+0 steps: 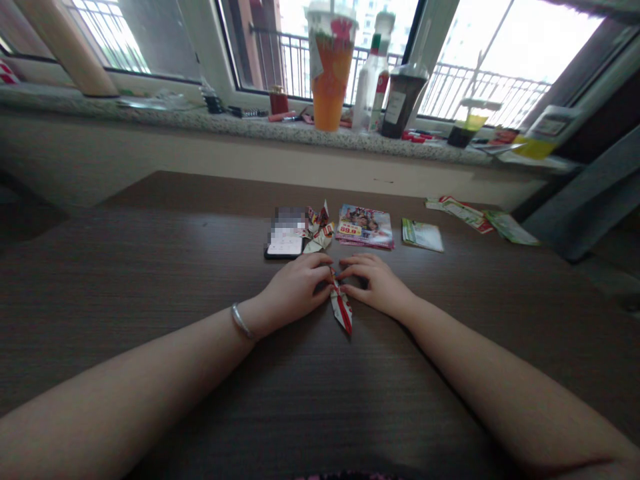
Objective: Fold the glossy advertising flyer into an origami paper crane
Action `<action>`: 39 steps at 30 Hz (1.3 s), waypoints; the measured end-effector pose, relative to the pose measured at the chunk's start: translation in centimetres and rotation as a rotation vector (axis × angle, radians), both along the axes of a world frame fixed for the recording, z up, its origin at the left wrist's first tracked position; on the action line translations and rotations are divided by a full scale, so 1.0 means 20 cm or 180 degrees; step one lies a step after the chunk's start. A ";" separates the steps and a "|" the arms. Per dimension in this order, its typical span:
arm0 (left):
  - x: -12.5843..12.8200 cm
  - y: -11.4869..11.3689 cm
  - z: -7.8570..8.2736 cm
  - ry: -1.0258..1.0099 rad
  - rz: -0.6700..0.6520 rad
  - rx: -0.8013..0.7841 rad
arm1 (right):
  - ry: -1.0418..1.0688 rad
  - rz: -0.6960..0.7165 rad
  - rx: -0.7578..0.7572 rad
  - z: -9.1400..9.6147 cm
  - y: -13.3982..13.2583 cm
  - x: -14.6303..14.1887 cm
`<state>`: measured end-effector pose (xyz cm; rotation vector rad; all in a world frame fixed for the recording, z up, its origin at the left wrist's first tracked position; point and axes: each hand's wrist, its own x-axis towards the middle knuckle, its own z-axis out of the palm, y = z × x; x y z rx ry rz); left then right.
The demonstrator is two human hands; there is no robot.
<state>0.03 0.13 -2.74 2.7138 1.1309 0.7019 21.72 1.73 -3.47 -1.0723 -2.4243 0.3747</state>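
A narrow folded piece of paper (342,313), white with red stripes, lies on the dark wooden table with its pointed end towards me. My left hand (300,281) pinches its upper part from the left, thumb and fingertips on the paper. From the right, my right hand (377,283) has its thumb and fingers closed on the same part. The far end of the paper is partly hidden by the fingers. Just beyond my left hand sits a folded paper figure (320,232) with several points, touching or very near a phone (285,233) with a lit screen.
Behind my hands lie a stack of printed square sheets (366,227), a smaller stack (423,235) and paper strips (467,215). The stone windowsill (280,130) carries a tall orange drink cup (331,73), a dark drink cup (403,100), bottles and small clutter.
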 end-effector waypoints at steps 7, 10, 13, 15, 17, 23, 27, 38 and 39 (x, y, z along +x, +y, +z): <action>0.00 0.00 -0.01 0.0039 0.0095 -0.0202 | 0.0054 0.0144 -0.0019 0.02 -0.01 -0.02; 0.01 -0.01 -0.01 0.0085 0.0142 -0.0170 | 0.0007 0.0132 -0.0004 0.02 -0.02 -0.02; 0.01 -0.01 0.00 0.0244 0.0112 -0.0187 | -0.0058 0.0146 0.0042 0.02 -0.02 -0.02; 0.01 -0.01 0.00 0.0275 0.0128 -0.0210 | -0.0077 0.0135 0.0049 0.02 -0.02 -0.02; 0.01 -0.01 0.00 0.0241 0.0160 -0.0228 | -0.0080 0.0119 0.0045 0.02 -0.03 -0.02; 0.00 -0.01 0.00 0.0160 0.0123 -0.0220 | 0.0005 0.0018 0.0080 0.02 -0.05 -0.04; 0.00 -0.01 0.00 0.0031 0.0125 -0.0220 | 0.0009 0.0022 0.0128 0.02 -0.05 -0.05; 0.00 0.01 -0.02 0.0108 0.0125 -0.0169 | 0.0272 0.0066 0.0040 0.02 -0.04 -0.04; 0.00 0.01 -0.02 0.0096 0.0131 -0.0128 | 0.0284 0.0053 0.0032 0.02 -0.03 -0.04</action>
